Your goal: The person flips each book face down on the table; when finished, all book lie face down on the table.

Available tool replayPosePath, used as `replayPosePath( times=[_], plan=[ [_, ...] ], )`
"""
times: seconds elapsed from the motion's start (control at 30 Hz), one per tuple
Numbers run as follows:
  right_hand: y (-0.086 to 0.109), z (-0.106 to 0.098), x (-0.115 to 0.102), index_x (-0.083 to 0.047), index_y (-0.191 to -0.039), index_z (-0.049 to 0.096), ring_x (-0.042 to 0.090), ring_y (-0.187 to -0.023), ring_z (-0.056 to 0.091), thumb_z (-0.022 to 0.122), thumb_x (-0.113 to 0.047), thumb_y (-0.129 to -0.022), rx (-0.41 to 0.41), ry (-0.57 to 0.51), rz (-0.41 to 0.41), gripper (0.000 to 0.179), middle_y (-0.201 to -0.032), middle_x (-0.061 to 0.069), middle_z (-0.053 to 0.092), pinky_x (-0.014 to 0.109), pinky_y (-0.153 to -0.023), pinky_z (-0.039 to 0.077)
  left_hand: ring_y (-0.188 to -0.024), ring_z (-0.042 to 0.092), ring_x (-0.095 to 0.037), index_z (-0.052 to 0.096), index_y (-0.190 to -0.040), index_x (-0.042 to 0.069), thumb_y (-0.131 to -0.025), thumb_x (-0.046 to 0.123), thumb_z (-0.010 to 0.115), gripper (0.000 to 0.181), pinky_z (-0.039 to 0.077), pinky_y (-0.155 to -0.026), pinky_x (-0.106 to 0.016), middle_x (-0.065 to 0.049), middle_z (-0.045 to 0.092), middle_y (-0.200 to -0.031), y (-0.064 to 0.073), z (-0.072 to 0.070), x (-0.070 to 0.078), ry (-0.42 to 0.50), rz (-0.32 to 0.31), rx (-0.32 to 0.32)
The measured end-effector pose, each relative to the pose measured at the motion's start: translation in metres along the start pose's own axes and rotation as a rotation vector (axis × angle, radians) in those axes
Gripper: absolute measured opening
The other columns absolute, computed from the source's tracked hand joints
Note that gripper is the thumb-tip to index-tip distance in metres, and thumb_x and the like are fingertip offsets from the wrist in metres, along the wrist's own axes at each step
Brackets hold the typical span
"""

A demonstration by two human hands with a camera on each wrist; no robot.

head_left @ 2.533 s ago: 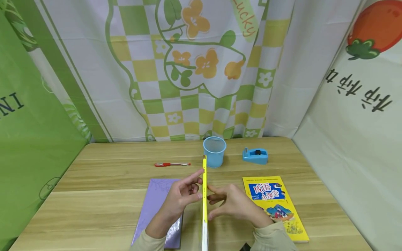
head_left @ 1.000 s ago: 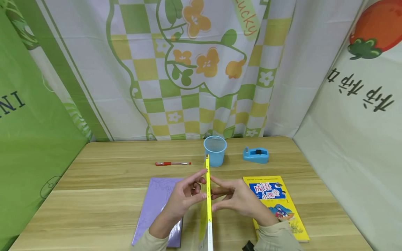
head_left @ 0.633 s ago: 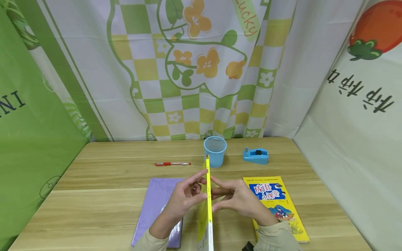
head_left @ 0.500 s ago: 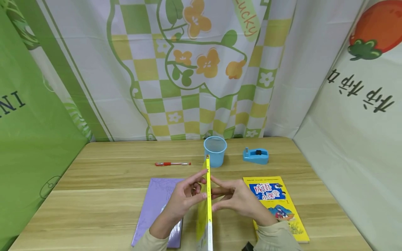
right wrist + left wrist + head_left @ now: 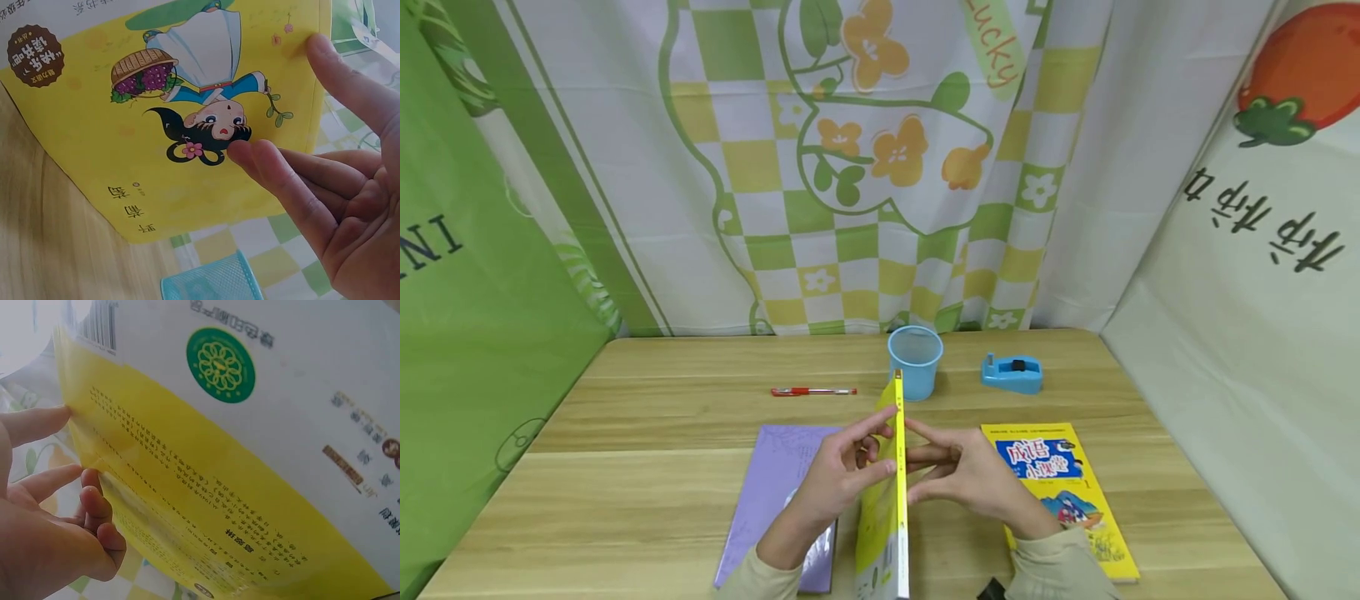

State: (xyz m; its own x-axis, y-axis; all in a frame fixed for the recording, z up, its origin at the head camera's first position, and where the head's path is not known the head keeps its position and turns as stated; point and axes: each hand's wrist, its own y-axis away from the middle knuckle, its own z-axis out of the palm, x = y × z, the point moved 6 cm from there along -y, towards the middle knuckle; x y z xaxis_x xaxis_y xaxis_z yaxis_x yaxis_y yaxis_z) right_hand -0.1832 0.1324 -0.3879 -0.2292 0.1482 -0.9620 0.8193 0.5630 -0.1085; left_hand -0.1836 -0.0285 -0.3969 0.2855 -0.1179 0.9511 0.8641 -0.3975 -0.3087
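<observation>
A yellow and white book (image 5: 880, 521) stands on edge in the middle of the head view, its spine up and its back cover turned to the left. My left hand (image 5: 831, 479) touches its left side with outstretched index finger and thumb, the other fingers bent. From the right, my right hand (image 5: 973, 483) presses fairly straight fingers to the front cover. That cover (image 5: 206, 181), with a girl and a grape basket, fills much of the right wrist view. The back cover (image 5: 206, 469) fills the left wrist view. The book's bottom edge is hidden.
A purple book (image 5: 767, 492) lies at left, another yellow book (image 5: 1067, 500) at right, partly under the right forearm. Behind stand a blue mesh cup (image 5: 916, 367) and a blue tape dispenser (image 5: 1012, 373). A red pen (image 5: 812, 392) lies on the wooden table (image 5: 647, 467).
The upright book has tilted, its lower part swinging left, so more back cover shows. Over the earlier frames, both hands and the book shifted slightly right, and my right fingers spread against the cover.
</observation>
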Motion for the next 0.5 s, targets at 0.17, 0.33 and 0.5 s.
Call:
replayPosePath(
  times=[0.17,0.33,0.5],
  plan=[
    [0.0011,-0.0028,-0.0012,0.006,-0.151,0.037,0.033,-0.092,0.075,0.084,-0.017,-0.079,-0.005,0.016,-0.015,0.089,-0.118,0.032,0.067,0.033,-0.078,0.061,-0.084,0.044,-0.01,0.048,-0.146,-0.004,-0.089,0.001,0.069,0.061,0.039,-0.073,-0.018,-0.028,0.055,-0.118,0.0002,-0.0002,-0.0011,-0.036,-0.014,0.007],
    [0.0026,-0.0044,-0.003,0.003,-0.152,0.037,0.025,-0.093,0.076,0.083,-0.019,-0.08,-0.028,0.037,-0.027,0.088,-0.12,0.032,0.067,0.033,-0.079,0.061,-0.082,0.045,-0.008,0.049,-0.145,-0.004,-0.088,0.001,0.069,0.061,0.039,-0.072,-0.018,-0.028,0.056,-0.117,0.0005,-0.0005,-0.0026,-0.067,-0.024,0.014],
    [0.005,-0.006,-0.0058,0.003,-0.152,0.037,0.023,-0.096,0.075,0.082,-0.019,-0.082,-0.05,0.047,-0.039,0.086,-0.121,0.032,0.066,0.033,-0.081,0.061,-0.081,0.044,-0.008,0.049,-0.145,-0.004,-0.087,0.002,0.07,0.062,0.039,-0.072,-0.018,-0.027,0.057,-0.117,0.0001,-0.0001,-0.0047,-0.071,-0.041,0.006]
  ],
)
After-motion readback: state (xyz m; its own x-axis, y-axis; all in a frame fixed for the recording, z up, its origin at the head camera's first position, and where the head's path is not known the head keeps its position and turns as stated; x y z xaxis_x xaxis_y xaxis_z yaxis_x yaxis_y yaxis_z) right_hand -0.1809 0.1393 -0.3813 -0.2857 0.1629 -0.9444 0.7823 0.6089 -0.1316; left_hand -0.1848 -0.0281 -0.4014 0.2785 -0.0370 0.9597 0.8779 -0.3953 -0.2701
